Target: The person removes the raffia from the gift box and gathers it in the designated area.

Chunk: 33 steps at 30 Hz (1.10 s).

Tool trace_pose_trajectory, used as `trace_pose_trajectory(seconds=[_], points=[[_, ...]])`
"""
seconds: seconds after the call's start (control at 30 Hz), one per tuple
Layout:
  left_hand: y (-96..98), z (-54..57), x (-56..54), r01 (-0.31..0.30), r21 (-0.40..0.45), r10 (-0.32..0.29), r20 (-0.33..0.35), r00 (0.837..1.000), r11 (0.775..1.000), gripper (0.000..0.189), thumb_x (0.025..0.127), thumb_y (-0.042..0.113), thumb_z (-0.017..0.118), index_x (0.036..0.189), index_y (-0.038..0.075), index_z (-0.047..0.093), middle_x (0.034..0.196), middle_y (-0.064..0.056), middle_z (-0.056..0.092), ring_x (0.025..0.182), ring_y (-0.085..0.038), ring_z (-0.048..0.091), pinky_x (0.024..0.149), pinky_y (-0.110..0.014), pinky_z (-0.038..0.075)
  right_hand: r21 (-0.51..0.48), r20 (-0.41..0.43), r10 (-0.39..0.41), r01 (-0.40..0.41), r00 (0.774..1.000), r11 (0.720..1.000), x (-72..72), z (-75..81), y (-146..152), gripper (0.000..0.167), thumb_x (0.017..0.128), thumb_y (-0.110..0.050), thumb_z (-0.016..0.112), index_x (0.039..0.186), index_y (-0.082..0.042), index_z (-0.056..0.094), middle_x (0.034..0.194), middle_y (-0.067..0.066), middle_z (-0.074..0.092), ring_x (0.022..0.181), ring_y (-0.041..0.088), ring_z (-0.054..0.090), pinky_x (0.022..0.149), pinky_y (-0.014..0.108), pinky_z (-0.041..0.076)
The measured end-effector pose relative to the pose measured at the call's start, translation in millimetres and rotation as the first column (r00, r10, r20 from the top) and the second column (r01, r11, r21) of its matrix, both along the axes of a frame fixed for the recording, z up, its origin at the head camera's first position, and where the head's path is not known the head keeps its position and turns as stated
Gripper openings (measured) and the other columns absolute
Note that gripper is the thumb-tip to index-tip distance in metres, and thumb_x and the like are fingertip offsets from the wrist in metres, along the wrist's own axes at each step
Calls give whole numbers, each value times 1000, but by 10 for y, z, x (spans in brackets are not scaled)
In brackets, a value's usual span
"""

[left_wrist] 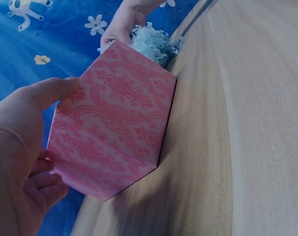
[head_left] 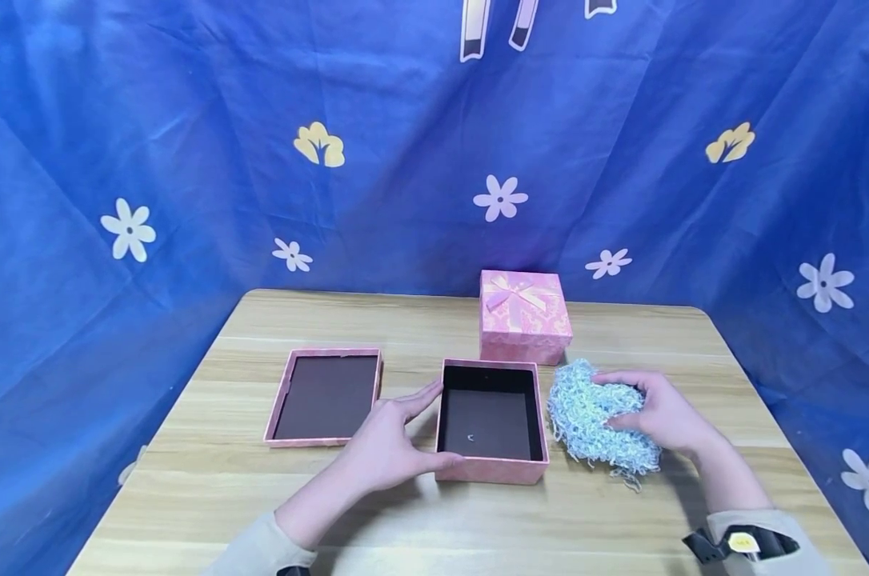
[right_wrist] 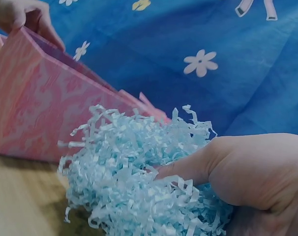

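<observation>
My left hand [head_left: 387, 444] holds the left side of an open pink gift box [head_left: 488, 470], its thumb at the near corner and its fingers toward the far one. The box has a black inside, with a tiny pale shred on its floor. Just right of it lies a heap of light blue shredded paper [head_left: 586, 416]. My right hand [head_left: 658, 408] grips this heap, thumb and fingers sunk into the strands, as the right wrist view shows; some fingertips are hidden there. In the left wrist view the patterned box wall [left_wrist: 112, 118] stands before the paper.
A pink box lid [head_left: 326, 396] lies upturned on the left of the wooden table [head_left: 226, 496]. Behind the open box and the paper stands a closed pink gift box [head_left: 524, 316] with a ribbon bow. A blue flowered cloth [head_left: 398, 200] hangs around the table.
</observation>
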<state>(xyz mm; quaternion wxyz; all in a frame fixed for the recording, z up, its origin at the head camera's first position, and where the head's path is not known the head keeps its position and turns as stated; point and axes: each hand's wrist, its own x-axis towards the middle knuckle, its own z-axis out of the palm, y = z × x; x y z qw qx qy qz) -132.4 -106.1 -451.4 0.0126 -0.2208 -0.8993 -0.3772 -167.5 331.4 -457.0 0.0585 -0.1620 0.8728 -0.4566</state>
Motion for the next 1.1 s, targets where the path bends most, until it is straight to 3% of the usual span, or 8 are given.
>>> trace_pose_trajectory(seconds=[0.2, 0.4, 0.57, 0.87, 1.0, 1.1], points=[[5, -6, 13, 10, 4, -10, 7, 1000, 1000, 107, 70, 65, 92, 156, 14, 54, 154, 6, 53, 143, -27, 50, 119, -45, 39, 8, 24, 5, -6, 1000, 1000, -3, -111, -17, 66, 72, 1, 91, 134, -10, 73, 142, 16, 65, 138, 45, 51, 115, 70, 33], [12, -12, 23, -13, -12, 13, 7, 1000, 1000, 106, 70, 66, 92, 158, 21, 52, 154, 8, 52, 143, -31, 50, 119, -48, 39, 21, 20, -5, 4, 1000, 1000, -35, -196, -19, 64, 75, -5, 93, 136, -9, 72, 142, 17, 65, 138, 47, 51, 115, 71, 34], [9, -13, 13, -3, 0, 3, 0, 1000, 1000, 107, 70, 65, 92, 158, 20, 51, 154, 5, 52, 143, -27, 49, 118, -46, 40, 15, 25, 4, -4, 1000, 1000, -54, -244, -22, 65, 76, -10, 94, 137, -9, 71, 144, 17, 64, 139, 47, 50, 115, 71, 33], [0, -9, 14, -2, 22, 2, -10, 1000, 1000, 108, 71, 65, 92, 158, 17, 52, 154, -1, 55, 139, -24, 53, 115, -45, 45, 39, 0, 55, -55, 999, 998, -49, -94, -17, 67, 81, -26, 94, 140, -6, 68, 143, 16, 65, 138, 44, 52, 114, 69, 36], [-24, 31, 2, -32, 43, 33, -26, 999, 999, 107, 71, 72, 88, 157, 16, 54, 150, -4, 58, 132, -26, 60, 110, -48, 50, 74, -52, 97, -93, 994, 993, -49, 14, 21, 67, 83, -28, 93, 140, -5, 67, 140, 12, 67, 134, 40, 56, 112, 66, 40], [-50, 109, -22, -74, 38, 76, -40, 996, 996, 104, 73, 77, 83, 156, 20, 56, 149, -4, 60, 134, -30, 59, 111, -51, 49, 87, -70, 113, -107, 991, 990, -43, 104, 49, 65, 85, -28, 92, 140, -4, 66, 138, 11, 68, 129, 38, 61, 109, 56, 48]])
